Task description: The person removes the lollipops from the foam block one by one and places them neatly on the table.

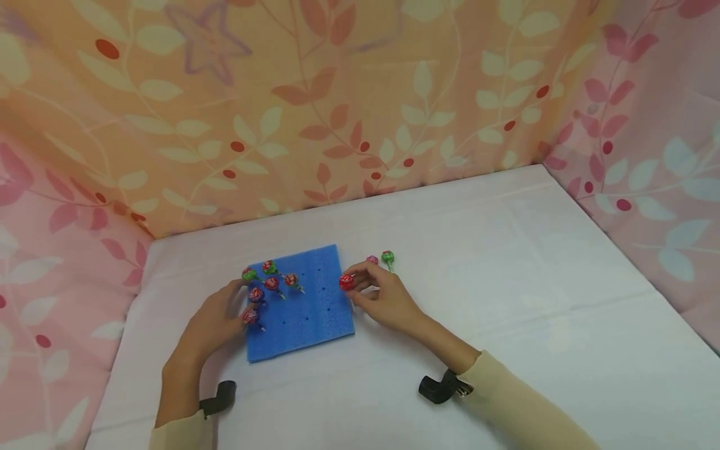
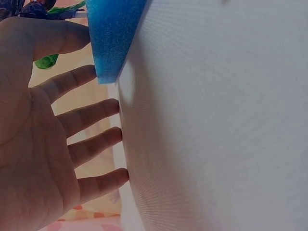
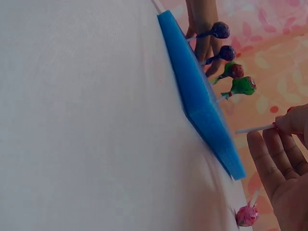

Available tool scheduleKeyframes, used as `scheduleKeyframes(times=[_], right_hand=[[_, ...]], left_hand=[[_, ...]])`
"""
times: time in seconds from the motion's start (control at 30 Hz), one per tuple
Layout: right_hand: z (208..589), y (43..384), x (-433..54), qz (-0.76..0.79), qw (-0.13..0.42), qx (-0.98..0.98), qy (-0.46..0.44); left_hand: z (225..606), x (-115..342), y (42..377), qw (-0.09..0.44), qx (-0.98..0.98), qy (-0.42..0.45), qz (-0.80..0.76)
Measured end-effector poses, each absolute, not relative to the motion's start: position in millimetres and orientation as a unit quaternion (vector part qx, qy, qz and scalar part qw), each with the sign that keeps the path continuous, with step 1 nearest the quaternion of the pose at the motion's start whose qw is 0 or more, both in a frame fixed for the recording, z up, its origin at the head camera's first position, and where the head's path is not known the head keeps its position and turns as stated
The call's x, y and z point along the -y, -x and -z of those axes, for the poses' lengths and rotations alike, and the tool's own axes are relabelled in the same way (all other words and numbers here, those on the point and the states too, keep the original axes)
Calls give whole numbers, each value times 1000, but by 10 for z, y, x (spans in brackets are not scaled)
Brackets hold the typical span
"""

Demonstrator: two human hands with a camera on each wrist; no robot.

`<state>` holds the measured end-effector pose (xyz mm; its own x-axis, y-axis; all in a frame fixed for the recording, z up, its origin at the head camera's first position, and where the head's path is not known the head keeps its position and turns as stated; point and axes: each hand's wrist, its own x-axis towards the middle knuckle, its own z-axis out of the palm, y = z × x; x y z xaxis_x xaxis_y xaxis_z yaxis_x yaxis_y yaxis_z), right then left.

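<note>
A red-wrapped lollipop (image 1: 346, 282) is pinched between the thumb and fingers of my right hand (image 1: 390, 306), over the right side of a blue foam board (image 1: 323, 322). In the right wrist view its white stick (image 3: 254, 129) points at the board's face. My left hand (image 1: 209, 322) rests at the board's left edge, its fingers spread and fairly straight in the left wrist view, with fingertips at the foam and the tablecloth. Several lollipops stand in the board's left part, among them a red one (image 1: 272, 284) and a purple-wrapped one (image 1: 250, 317).
Small dark holes dot the board's middle and right. Just beyond my right hand, a green lollipop (image 1: 387, 257) and a pink lollipop (image 3: 248, 215) lie on the white tablecloth (image 1: 506, 281). A patterned curtain (image 1: 337, 112) stands behind the table and along both sides.
</note>
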<state>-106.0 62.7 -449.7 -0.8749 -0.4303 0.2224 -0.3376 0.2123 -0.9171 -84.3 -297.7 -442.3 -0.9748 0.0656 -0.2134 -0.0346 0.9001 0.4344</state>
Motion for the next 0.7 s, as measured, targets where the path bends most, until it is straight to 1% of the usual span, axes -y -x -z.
scheduleKeyframes(times=[0.27, 0.4, 0.57, 0.7], right_hand=[[4466, 1060, -794, 591, 39, -773, 227], [4468, 1053, -881, 613, 58, -762, 201], [4408, 1085, -963, 638, 83, -741, 192], [4356, 1140, -1045, 625, 73, -755, 186]], left_hand=[[4418, 2973, 855, 112, -968, -10, -223], [4414, 2960, 857, 111, -968, -13, -223], [4404, 2954, 829, 114, -969, -10, -220], [4392, 2942, 823, 111, -968, -8, -224]])
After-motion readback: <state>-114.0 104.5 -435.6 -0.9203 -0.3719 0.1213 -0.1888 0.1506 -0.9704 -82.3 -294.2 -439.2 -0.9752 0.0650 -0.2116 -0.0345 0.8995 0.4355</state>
